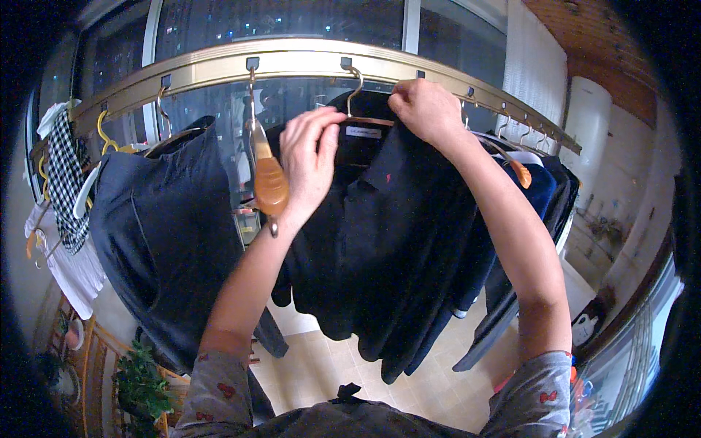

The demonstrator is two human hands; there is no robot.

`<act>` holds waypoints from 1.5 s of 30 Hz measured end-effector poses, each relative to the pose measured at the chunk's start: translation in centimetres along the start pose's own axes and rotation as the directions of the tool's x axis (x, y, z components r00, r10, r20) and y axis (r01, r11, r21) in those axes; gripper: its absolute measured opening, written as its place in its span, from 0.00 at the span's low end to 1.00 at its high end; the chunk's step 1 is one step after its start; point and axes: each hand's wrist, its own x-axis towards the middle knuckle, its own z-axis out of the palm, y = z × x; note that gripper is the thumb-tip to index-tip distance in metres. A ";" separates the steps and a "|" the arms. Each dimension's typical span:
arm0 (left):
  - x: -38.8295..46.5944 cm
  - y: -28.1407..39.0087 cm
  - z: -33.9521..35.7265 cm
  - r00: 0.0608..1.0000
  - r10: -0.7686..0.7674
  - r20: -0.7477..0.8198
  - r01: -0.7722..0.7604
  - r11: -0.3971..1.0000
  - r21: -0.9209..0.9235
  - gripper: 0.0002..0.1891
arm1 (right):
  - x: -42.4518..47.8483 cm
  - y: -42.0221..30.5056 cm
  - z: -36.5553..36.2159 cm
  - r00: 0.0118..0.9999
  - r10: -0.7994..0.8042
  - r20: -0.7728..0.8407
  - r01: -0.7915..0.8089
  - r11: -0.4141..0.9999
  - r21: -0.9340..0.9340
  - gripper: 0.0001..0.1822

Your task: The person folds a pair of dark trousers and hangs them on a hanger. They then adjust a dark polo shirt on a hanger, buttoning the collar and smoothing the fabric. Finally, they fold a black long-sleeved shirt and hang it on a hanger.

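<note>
A black collared garment (pixel 350 219) with a small red mark and a label inside its neck hangs before me on a hanger (pixel 355 90) hooked to the metal rail. My right hand (pixel 430 112), fingers curled, grips the top of its collar at the right, just under the rail. My left hand (pixel 311 159) is at the left side of the collar, fingertips near the base of the hanger's hook. Whether cloth is pinched between those fingers cannot be seen. A bare wooden hanger (pixel 271 186), seen edge-on, hangs in front of my left hand and wrist.
The gold-coloured rail (pixel 296 57) spans the view before dark windows. A dark garment (pixel 164 219) hangs at left, beside a checked cloth (pixel 68 180) and white clothing (pixel 76 263). More dark clothes (pixel 539 186) hang at right. A leafy plant (pixel 143 378) stands low left above the tiled floor (pixel 312 372).
</note>
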 end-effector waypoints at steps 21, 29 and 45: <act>-2.3 -12.4 -1.2 0.983 -0.183 -0.019 0.179 0.973 -0.149 0.17 | -5.3 6.2 1.1 0.951 -0.309 0.019 0.301 0.937 0.179 0.20; -7.4 -19.1 -4.0 0.866 -0.494 0.080 0.495 0.869 0.017 0.32 | -6.4 7.1 2.6 0.978 -0.194 0.081 0.145 0.902 0.408 0.21; -47.5 -12.7 -16.8 -0.038 -0.824 0.565 0.783 0.327 0.530 0.26 | -41.9 6.3 18.5 0.849 0.492 0.194 -0.522 0.718 0.461 0.14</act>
